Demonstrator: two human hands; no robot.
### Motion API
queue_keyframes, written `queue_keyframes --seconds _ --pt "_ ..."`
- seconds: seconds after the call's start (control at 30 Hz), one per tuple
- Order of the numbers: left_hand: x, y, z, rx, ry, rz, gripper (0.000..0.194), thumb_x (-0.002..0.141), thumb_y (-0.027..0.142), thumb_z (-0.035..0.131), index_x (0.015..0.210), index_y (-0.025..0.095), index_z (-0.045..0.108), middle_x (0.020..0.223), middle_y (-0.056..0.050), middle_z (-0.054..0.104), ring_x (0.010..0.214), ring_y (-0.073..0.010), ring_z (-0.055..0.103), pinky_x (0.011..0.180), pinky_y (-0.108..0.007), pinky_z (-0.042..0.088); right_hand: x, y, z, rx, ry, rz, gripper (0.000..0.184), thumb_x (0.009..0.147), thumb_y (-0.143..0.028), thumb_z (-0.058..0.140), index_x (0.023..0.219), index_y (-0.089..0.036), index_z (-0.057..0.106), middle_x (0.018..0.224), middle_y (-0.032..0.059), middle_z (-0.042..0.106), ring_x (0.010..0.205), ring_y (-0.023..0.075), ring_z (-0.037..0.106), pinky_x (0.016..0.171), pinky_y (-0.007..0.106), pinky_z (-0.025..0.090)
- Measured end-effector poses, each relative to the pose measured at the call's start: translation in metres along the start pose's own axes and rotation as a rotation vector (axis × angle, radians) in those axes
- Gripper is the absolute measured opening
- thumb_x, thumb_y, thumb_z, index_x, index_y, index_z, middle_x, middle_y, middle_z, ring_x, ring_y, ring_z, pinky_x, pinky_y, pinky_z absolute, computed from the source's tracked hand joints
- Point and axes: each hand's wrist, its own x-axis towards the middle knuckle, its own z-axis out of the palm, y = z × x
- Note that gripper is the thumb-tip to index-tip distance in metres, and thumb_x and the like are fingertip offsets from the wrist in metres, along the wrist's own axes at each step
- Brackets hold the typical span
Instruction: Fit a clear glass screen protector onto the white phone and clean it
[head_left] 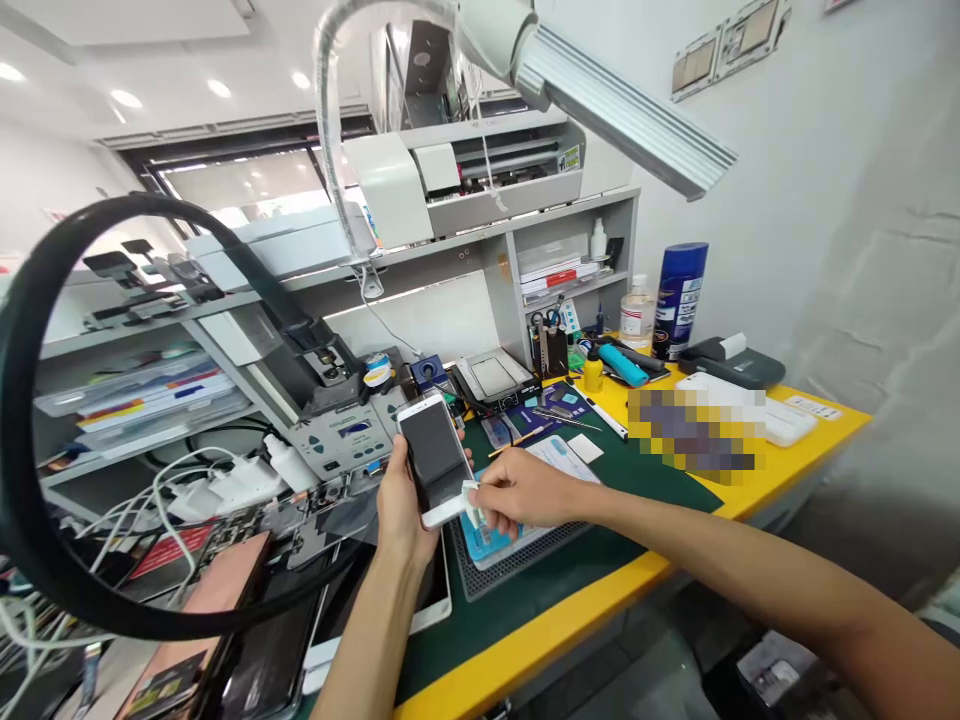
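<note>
Left hand (401, 502) grips phone (435, 445) mid-frame, long axis tilting upper left to lower right; right hand (521, 488), pinching a small white piece (470, 496), sits just right of phone's lower end.

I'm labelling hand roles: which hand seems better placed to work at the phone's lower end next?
Probably the right hand: it pinches a white piece by that end, while the left hand holds the smartphone.
</note>
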Motion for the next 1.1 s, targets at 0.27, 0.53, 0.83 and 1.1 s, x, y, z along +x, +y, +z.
queue_keyframes --seconds 0.27,0.53,0.83,1.1 --pt "-0.001 -0.007 0.002 0.116 0.018 -0.133 0.04 0.097 0.041 0.051 0.114 0.01 0.069 0.086 -0.012 0.076 0.072 -0.0218 0.074 0.065 -0.03 0.06 0.007 0.002 -0.019 0.047 0.068 -0.004 0.043 0.089 -0.036 0.058 0.051 -0.016 0.056 0.041 -0.0017 0.053 0.035 0.0096 0.053 0.036 0.017 0.038" --pt "-0.007 -0.012 0.006 0.216 -0.025 -0.321 0.043 0.092 0.046 0.06 0.117 0.011 0.068 0.083 -0.011 0.076 0.067 -0.0224 0.073 0.061 -0.03 0.059 0.018 0.011 -0.051 0.184 0.349 -0.004 0.038 0.081 -0.036 0.061 0.048 -0.017 0.054 0.037 -0.0011 0.051 0.03 0.0106 0.048 0.031 0.02 0.031" --pt "0.0 0.001 -0.005 0.024 -0.202 -0.309 0.047 0.101 0.04 0.04 0.127 0.006 0.06 0.091 -0.016 0.075 0.067 -0.0238 0.073 0.063 -0.036 0.062 0.017 0.016 -0.096 0.118 0.679 0.012 0.034 0.078 -0.032 0.059 0.048 -0.018 0.052 0.04 -0.0006 0.051 0.035 0.0098 0.049 0.033 0.02 0.032" --pt "0.001 0.008 -0.006 -0.112 -0.176 -0.25 0.056 0.103 0.04 0.03 0.139 0.002 0.049 0.108 -0.022 0.073 0.078 -0.0277 0.074 0.07 -0.041 0.062 -0.003 0.023 -0.136 -0.129 0.582 0.172 0.034 0.071 -0.02 0.059 0.038 -0.018 0.052 0.036 0.0029 0.054 0.034 0.0122 0.049 0.036 0.023 0.034"
